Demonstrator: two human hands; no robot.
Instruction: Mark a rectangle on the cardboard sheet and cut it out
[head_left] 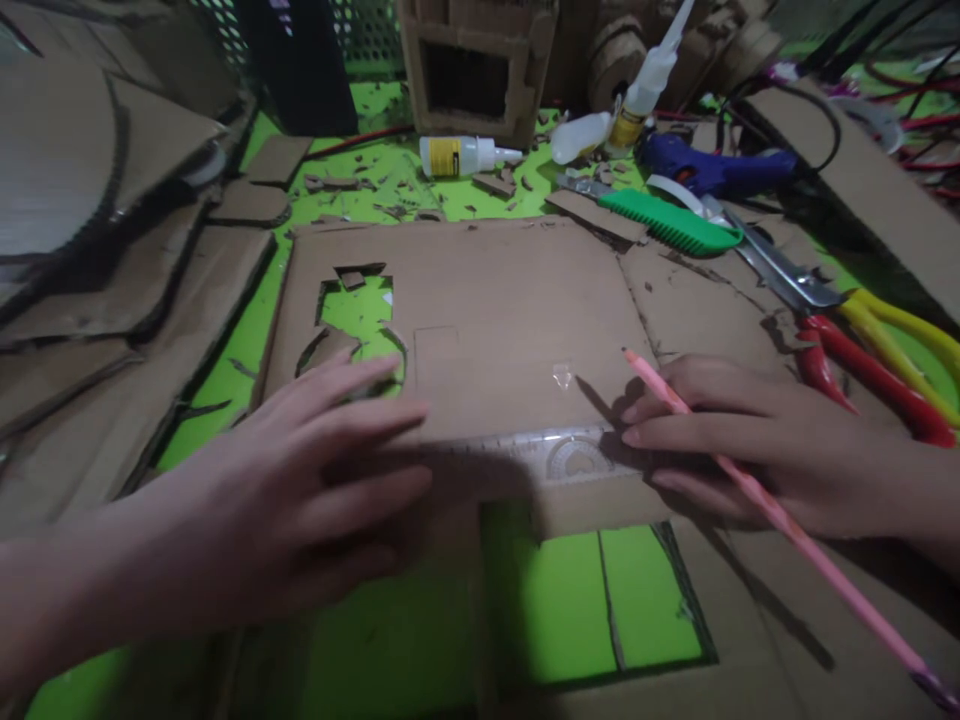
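Observation:
A brown cardboard sheet with cut-out openings lies on the green surface, and a small rectangle is drawn in thin lines near its middle. Across the sheet runs a clear plastic ruler with a protractor shape in it. My left hand is over the sheet's left side and the ruler's left end, fingers spread, holding nothing. In my right hand, at the ruler's right end, a pink pencil is pinched, its tip pointing up and left above the cardboard.
Behind the sheet are glue bottles, a green cutter, a blue glue gun and cardboard scraps. Scissors with red and yellow handles lie at the right. Cardboard pieces are stacked at the left; a cardboard box stands behind.

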